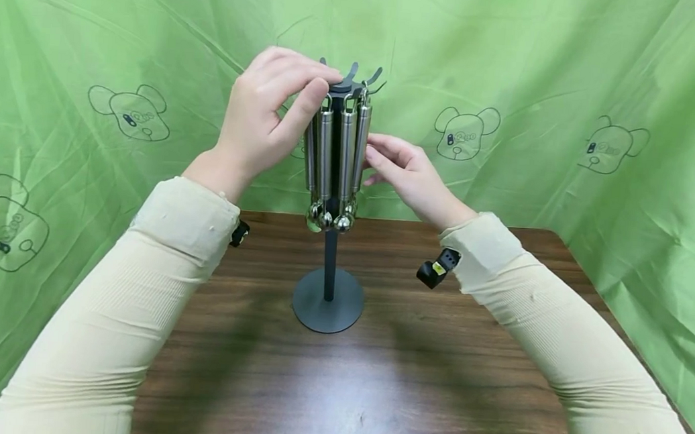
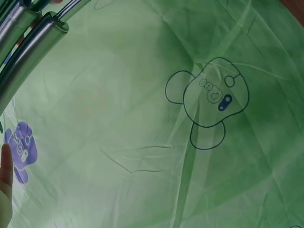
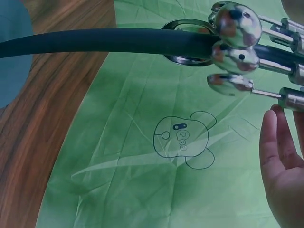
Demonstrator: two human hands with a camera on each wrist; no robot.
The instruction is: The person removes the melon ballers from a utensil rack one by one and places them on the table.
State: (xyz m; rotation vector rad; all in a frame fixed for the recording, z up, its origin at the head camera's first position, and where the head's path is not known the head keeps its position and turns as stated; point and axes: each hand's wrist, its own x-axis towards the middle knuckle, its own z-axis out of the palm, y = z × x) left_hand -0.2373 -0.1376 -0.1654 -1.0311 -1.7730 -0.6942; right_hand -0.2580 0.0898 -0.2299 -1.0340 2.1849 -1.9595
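A dark metal rack (image 1: pixel 332 249) stands upright on a round base, with curved hooks at its top. Several steel spoons (image 1: pixel 346 156) with thick handles and small rounded bowls hang from it by loops. My left hand (image 1: pixel 271 97) holds the rack's top, fingers over the hub and thumb in front by the left hooks. To the right, my right hand (image 1: pixel 407 174) touches the outermost spoon's handle with its fingertips, the fingers loosely extended. In the right wrist view, its fingertips (image 3: pixel 269 123) are right under a spoon handle (image 3: pixel 290 99), and rounded bowls (image 3: pixel 237 26) cluster around the post.
A brown wooden table (image 1: pixel 336 384) carries the rack near its far edge. Green fabric (image 1: pixel 515 67) printed with bear outlines hangs close behind and at both sides. A black strap (image 1: pixel 439 267) hangs at my right wrist.
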